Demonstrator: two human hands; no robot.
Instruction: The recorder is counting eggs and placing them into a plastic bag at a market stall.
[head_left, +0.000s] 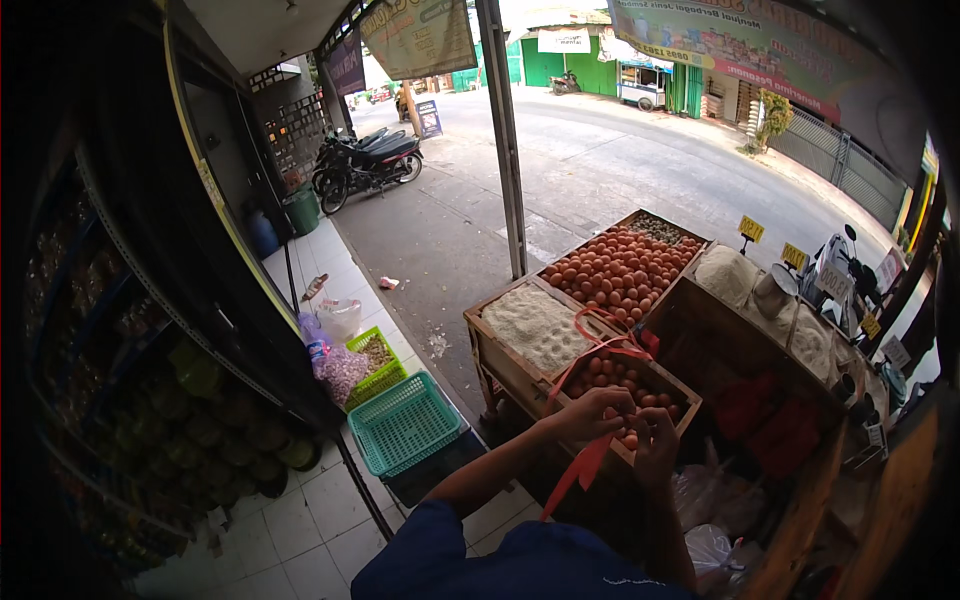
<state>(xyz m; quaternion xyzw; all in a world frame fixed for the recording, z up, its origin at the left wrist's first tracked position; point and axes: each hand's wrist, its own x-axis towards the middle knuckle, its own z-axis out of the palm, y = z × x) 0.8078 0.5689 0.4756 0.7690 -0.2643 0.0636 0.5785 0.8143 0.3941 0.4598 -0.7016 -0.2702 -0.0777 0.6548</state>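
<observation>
My left hand (600, 414) and my right hand (654, 444) are close together above a small wooden compartment of brown eggs (600, 367). Both sets of fingers are pinched on a red plastic ribbon (592, 461). One length hangs below my hands toward my blue shirt, and another loops over the wooden divider behind the eggs. What lies between my fingertips is too small to tell. Left of the eggs, a wooden bin holds pale rice (532, 326). Beyond it is a larger bin heaped with brown eggs (619, 270), with small speckled eggs (660, 227) at its far corner.
A teal plastic basket (405, 424) stands at left, beside a green basket (382, 386) and a bag of shallots (341, 371). Rice heaps (724, 274) with price signs line the right. A metal post (502, 135) rises behind the bins. Plastic bags (709, 551) lie lower right.
</observation>
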